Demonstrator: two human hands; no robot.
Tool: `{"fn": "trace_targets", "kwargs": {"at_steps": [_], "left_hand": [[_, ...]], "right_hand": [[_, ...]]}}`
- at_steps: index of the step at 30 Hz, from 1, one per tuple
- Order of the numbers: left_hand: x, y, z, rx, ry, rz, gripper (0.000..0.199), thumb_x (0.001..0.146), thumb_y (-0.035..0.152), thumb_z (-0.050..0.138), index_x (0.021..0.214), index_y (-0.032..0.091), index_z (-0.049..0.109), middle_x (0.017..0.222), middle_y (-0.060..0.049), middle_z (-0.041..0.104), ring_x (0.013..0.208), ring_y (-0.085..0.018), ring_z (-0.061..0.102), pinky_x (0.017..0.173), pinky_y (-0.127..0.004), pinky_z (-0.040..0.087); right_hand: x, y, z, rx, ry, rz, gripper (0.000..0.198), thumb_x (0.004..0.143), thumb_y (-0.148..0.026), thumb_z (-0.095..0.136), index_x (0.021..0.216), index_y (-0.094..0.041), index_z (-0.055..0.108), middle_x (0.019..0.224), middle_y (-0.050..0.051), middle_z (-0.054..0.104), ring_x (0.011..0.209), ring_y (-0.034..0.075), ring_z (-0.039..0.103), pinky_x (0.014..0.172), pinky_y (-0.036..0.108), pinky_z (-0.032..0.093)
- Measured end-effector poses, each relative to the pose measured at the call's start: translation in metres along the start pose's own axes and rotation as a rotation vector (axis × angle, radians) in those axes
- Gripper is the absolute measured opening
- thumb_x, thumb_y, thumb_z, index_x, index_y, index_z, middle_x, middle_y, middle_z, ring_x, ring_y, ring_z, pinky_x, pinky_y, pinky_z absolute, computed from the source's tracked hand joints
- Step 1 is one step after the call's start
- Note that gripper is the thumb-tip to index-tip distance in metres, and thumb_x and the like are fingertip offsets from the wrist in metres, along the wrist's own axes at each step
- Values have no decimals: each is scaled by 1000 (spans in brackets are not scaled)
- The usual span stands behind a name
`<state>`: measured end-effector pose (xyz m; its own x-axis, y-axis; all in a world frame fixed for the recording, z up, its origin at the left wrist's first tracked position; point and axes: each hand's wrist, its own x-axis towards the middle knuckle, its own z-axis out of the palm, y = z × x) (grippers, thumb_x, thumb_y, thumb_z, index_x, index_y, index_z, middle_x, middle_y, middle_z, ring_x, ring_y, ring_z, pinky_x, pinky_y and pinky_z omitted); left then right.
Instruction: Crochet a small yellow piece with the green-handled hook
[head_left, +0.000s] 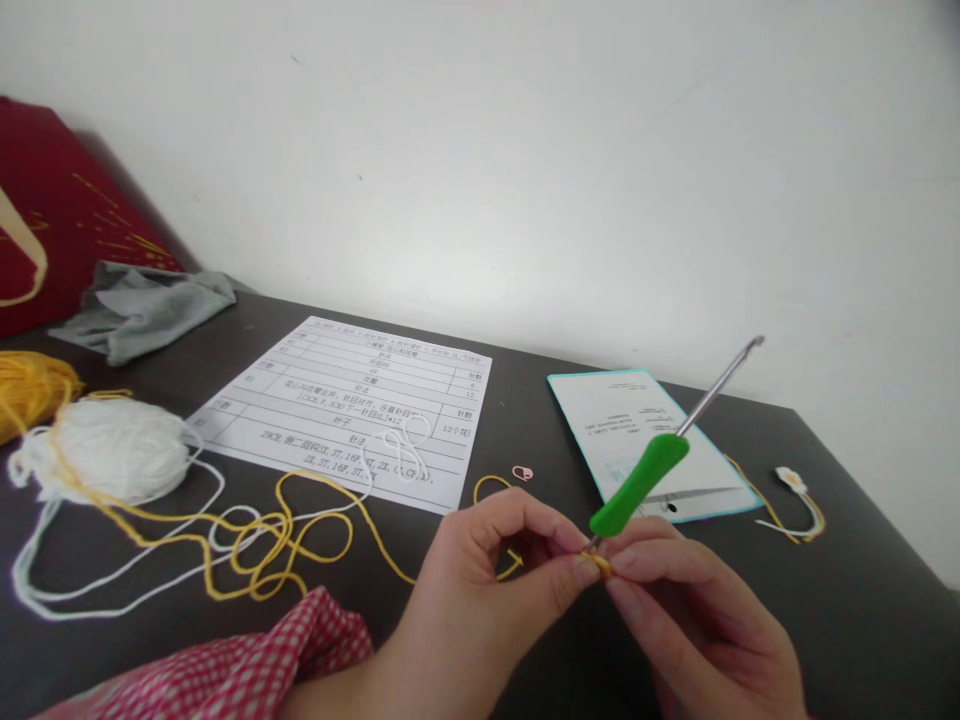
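A small piece of yellow crochet (602, 565) is pinched between the fingertips of both hands above a dark table (517, 640) — left hand (499, 580) and right hand (701, 600) meeting tip to tip, fingers curled. A green-handled hook (641, 482) slants up and rightward from the work, its lower end at the yarn. To the left, loose yellow strands (262, 550) loop beside a white ball of yarn (124, 450); a red bag (67, 220) stands farther back — contents hidden from view.

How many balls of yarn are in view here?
2. The yellow ball is at the picture's left edge, partly cut off; the white ball lies just right of it, nearer the camera. Anything outside the frame can't be counted.
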<state>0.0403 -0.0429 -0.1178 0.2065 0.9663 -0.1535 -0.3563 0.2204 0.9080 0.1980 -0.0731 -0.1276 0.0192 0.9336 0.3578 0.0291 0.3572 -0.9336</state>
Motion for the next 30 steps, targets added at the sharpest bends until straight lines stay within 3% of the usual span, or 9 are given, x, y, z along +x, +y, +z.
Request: {"fn": "trace_targets", "kwargs": {"at_steps": [17, 24, 30], "left_hand": [[1, 2, 0, -18, -12, -40, 10, 67, 23, 85, 66, 21, 75, 64, 4, 69, 62, -10, 55, 59, -21, 41], [2, 5, 1, -8, -10, -74, 10, 67, 22, 84, 66, 20, 75, 66, 3, 69, 63, -10, 56, 61, -22, 42], [1, 1, 0, -2, -14, -69, 10, 68, 22, 85, 66, 21, 75, 65, 3, 69, 63, -10, 55, 60, -22, 41]], "right_hand": [[-3, -2, 1, 32, 7, 58, 16, 92, -18, 71, 97, -32, 76, 90, -2, 73, 88, 11, 69, 83, 14, 57], [-2, -1, 1, 127, 27, 203, 11, 89, -24, 76, 93, -34, 78, 86, -3, 75, 84, 11, 72, 81, 14, 57], [-1, 0, 2, 150, 33, 213, 9, 88, -26, 76, 92, -34, 79, 85, -4, 75, 83, 10, 71, 81, 12, 57]]}}
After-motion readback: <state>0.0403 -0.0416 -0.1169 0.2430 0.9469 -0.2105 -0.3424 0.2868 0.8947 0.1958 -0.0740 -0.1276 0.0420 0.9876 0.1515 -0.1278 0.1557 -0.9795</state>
